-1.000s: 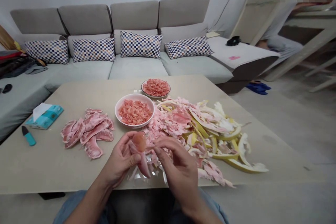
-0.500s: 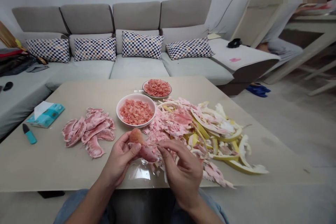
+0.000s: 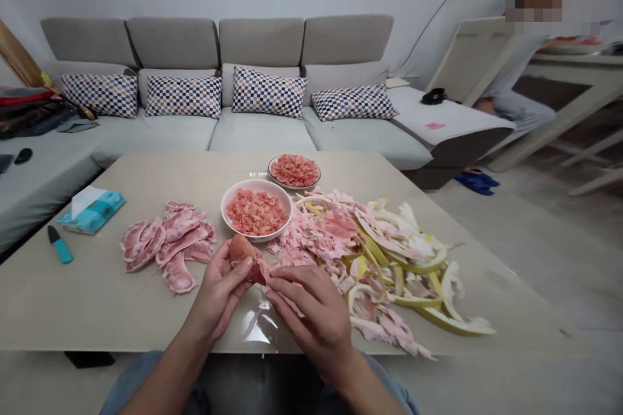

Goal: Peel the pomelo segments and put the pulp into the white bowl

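My left hand [image 3: 217,295] is closed around a pomelo segment [image 3: 242,248], its bare orange-pink flesh showing above the thumb. Pink membrane [image 3: 260,271] still hangs from the lower right side of the segment. The fingers of my right hand [image 3: 314,316] are pinched at that membrane, touching it; their tips are partly hidden. Just beyond my hands stands a white bowl [image 3: 272,235] of peeled pomelo pulp [image 3: 256,211]. A dark-rimmed plate behind it carries more pulp [image 3: 294,170]. To the left lie several unpeeled segments [image 3: 182,240] in a pile.
Pink membrane scraps [image 3: 316,233] and yellow-green pomelo rind [image 3: 457,323] cover the table's right side. A tissue pack [image 3: 97,211] and a teal-handled knife [image 3: 62,250] lie at the left. Beyond the table is a grey sofa [image 3: 263,133]; a person [image 3: 520,100] sits at the far right.
My right hand has moved left, close against my left hand, and grips the membrane nearer the segment. The camera view has shifted slightly, so the scene sits a little lower.
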Available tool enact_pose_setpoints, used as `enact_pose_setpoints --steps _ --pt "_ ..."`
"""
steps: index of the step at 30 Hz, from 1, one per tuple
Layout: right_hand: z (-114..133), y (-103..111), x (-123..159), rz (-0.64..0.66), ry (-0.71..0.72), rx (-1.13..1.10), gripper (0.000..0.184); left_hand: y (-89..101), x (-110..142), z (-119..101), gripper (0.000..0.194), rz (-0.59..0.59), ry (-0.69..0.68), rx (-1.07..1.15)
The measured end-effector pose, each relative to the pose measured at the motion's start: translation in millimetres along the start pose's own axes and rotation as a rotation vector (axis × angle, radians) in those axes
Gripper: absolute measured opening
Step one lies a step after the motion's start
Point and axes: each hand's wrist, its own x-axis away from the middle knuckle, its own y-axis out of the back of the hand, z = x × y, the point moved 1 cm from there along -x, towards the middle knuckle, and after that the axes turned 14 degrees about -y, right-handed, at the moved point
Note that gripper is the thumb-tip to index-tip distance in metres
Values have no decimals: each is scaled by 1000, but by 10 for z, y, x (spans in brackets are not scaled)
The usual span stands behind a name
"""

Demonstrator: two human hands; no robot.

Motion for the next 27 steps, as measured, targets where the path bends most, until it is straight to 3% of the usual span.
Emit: enact_pose_setpoints --steps 7,11,17,27 --pt "-15 -41 15 -67 -222 -194 11 -59 34 12 22 57 -36 -43" --pt "-63 -64 15 -34 -259 -162 36 -89 47 25 23 51 -21 -53" --pt "-86 -48 -8 -20 -223 -133 17 -64 22 74 22 25 25 8" --pt "-16 -30 -43 20 -385 -268 8 10 -12 124 22 -60 22 45"
